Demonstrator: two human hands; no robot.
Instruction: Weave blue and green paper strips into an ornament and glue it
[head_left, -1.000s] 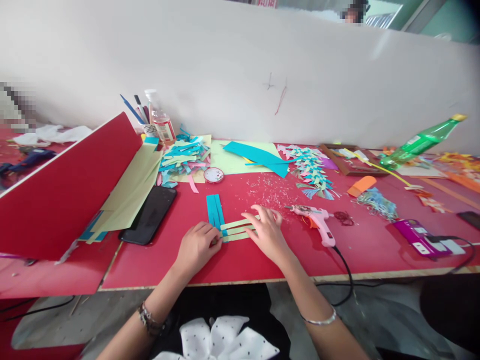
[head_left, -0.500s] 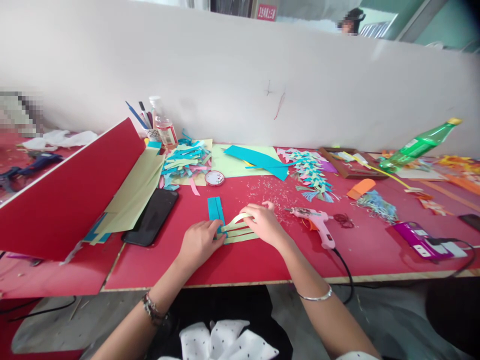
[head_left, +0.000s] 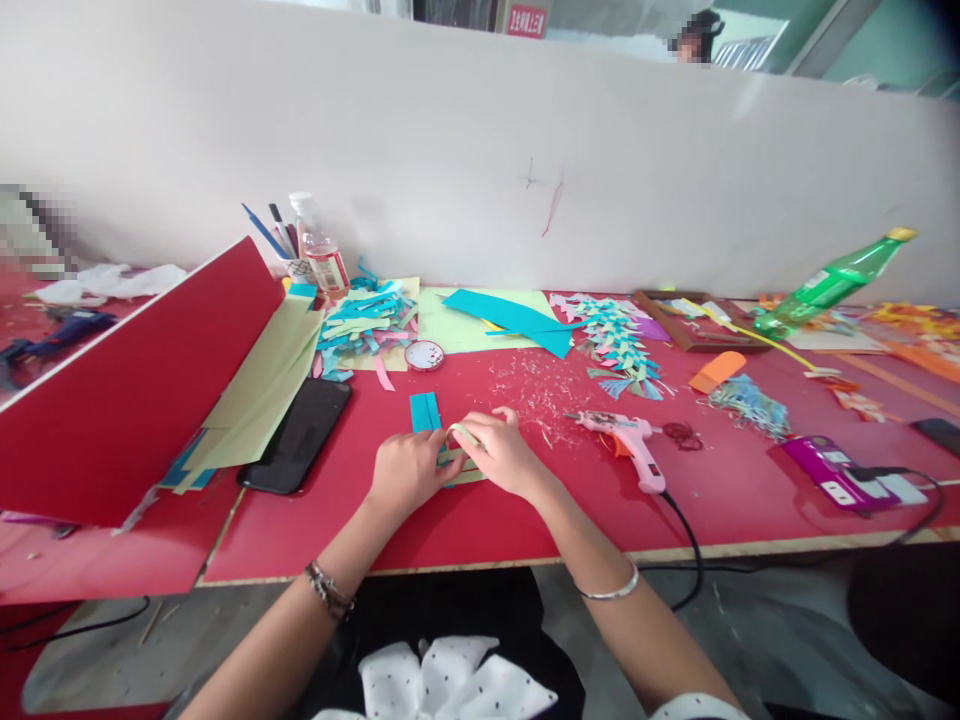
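Pale green paper strips (head_left: 471, 476) lie on the red table (head_left: 300, 545), near its front edge, together with the blue paper (head_left: 424, 411). With our right hand (head_left: 499, 454) we pinch one curved strip between the fingers, while our left hand (head_left: 406, 470) rests close to it, touching the blue paper; we cannot tell whether it also grips something.
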